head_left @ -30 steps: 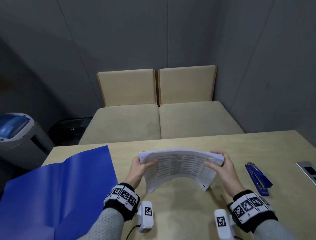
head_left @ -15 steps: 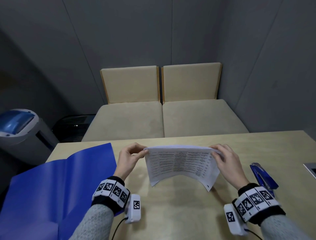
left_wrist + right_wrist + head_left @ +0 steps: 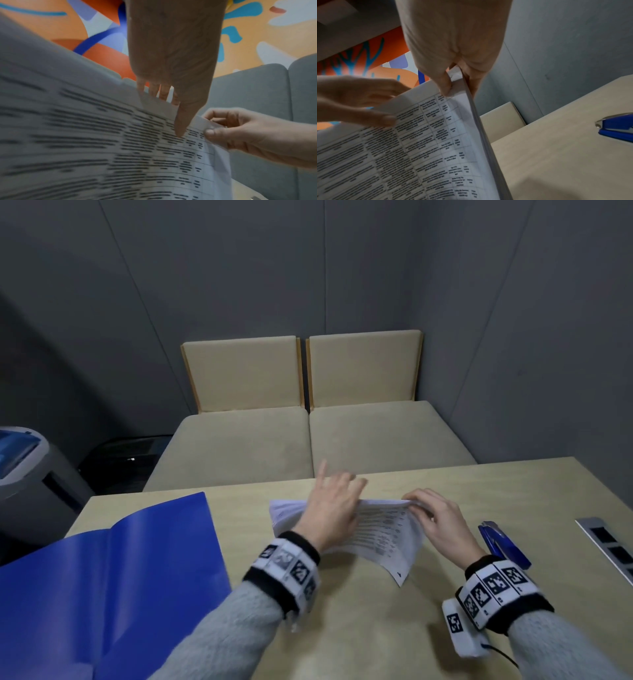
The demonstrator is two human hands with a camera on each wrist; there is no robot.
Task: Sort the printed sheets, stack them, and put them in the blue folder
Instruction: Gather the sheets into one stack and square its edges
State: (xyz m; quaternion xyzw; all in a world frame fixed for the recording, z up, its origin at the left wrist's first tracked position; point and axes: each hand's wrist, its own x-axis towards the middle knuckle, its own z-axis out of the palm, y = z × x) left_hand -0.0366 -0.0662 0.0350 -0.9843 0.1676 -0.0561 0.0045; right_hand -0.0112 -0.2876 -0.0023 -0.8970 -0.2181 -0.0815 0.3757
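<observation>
A stack of printed sheets [image 3: 383,534] stands on edge on the wooden table [image 3: 359,628], its lower part curling toward me. My right hand [image 3: 433,517] pinches the stack's top right corner, thumb in front and fingers behind, as the right wrist view shows [image 3: 453,81]. My left hand [image 3: 334,503] lies across the top edge near the middle with straight fingers, thumb on the printed face [image 3: 178,127]. The open blue folder [image 3: 102,583] lies flat at the left of the table.
A blue stapler [image 3: 503,544] lies on the table right of my right hand. A metal socket panel [image 3: 609,546] sits at the table's right edge. Two beige seats [image 3: 308,446] stand beyond the far edge, and a grey bin [image 3: 24,470] is at the left.
My left hand has let go of the stack's left corner and moved right along the top edge to the middle. The stack now stands lower on the table. My right hand keeps its hold.
</observation>
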